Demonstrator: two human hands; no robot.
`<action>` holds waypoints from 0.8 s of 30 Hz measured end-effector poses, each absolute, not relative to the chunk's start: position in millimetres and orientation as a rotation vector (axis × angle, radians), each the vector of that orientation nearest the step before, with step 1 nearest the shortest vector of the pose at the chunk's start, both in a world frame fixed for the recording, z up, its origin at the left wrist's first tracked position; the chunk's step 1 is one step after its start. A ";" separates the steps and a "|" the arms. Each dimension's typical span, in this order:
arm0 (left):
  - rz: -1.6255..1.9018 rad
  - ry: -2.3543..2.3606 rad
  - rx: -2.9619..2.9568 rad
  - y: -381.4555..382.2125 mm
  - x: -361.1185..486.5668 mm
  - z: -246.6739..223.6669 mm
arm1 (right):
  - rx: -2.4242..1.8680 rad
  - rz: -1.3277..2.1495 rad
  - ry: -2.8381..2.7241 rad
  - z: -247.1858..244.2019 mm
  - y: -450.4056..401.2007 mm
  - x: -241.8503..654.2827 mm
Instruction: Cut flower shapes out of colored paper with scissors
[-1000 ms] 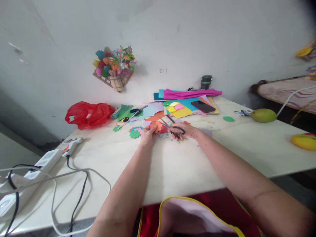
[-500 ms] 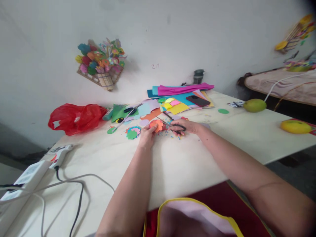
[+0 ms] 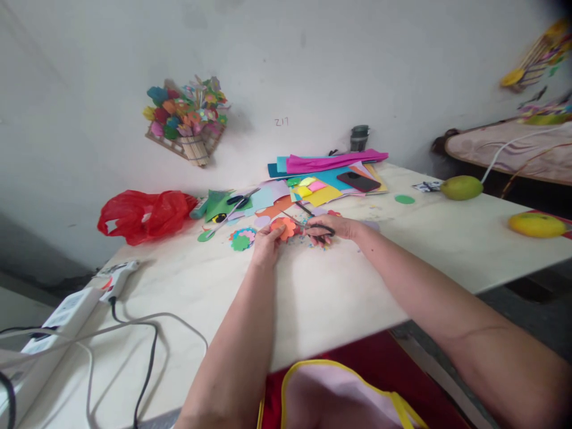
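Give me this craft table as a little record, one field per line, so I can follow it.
Left hand: holds an orange flower cutout
Right hand: grips black-handled scissors, close to the orange flower cutout
Near the left hand: pile of scalloped cutouts, green on top
Beyond the hands: colored sheets, second pair of scissors, smartphone
Left side: red plastic bag, white glue gun, white power strip
Right side: green mango, yellow mango
Wall: bouquet of craft flowers

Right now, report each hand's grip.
Left hand: closed, holding the orange flower cutout.
Right hand: closed, holding the scissors by their handles.
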State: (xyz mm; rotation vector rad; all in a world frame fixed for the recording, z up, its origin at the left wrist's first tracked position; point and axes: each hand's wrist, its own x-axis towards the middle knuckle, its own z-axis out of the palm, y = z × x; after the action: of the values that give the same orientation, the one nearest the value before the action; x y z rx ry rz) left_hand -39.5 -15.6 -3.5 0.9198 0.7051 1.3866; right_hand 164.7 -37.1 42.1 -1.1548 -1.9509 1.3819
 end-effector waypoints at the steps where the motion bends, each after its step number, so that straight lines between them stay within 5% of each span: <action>1: 1.389 0.711 0.919 -15.9 -39.4 -3.0 | -1.155 1.378 -1.950 41.3 -36.7 164.2; 24: 1.370 0.715 0.946 -17.2 -39.8 1.4 | -1.169 1.374 -1.953 28.8 -27.0 162.4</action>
State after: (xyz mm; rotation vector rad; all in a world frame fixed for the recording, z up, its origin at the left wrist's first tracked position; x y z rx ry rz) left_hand -39.8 -17.2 1.4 0.9456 0.7154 1.3702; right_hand 162.4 -27.0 28.8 -1.1690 -1.9529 1.3742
